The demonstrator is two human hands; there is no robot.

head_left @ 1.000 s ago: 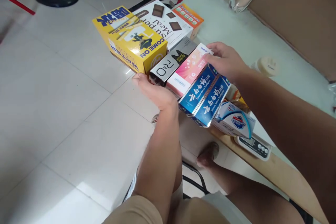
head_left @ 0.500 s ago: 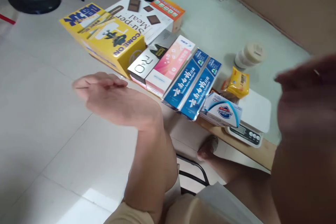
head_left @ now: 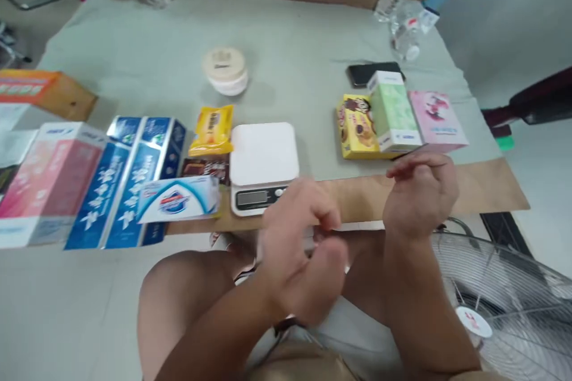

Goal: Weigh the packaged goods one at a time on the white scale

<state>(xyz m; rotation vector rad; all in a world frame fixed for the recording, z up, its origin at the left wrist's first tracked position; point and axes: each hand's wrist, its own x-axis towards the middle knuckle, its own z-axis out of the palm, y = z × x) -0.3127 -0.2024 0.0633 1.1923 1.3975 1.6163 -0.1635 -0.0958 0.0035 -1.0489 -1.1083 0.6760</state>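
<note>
My left hand (head_left: 304, 250) is in the air in front of the table edge, just below the white kitchen scale (head_left: 263, 155). Its fingers curve loosely, the thumb stands apart from them, and nothing is held. To the right my right hand (head_left: 420, 196) is raised, fingers bent but not clenched, with no object visible in it. It is nearest to a pink box (head_left: 438, 119), a green and white box (head_left: 394, 113) and a yellow snack box (head_left: 357, 128). Left of the scale are a yellow packet (head_left: 212, 131), a brown packet (head_left: 205, 168) and a white-blue soap box (head_left: 176, 199).
Blue toothpaste boxes (head_left: 138, 178), a pink and white box (head_left: 53, 178) and an orange box (head_left: 49, 92) line the left. A lidded tub (head_left: 227, 71), a black phone (head_left: 369, 73) and plastic bottles (head_left: 406, 33) are farther back. A fan (head_left: 504, 297) stands at lower right.
My view has swung right, bringing the right-hand boxes, phone and fan into sight. Both hands are now before the table's middle and right; the left hand's fingers went from straight to curved.
</note>
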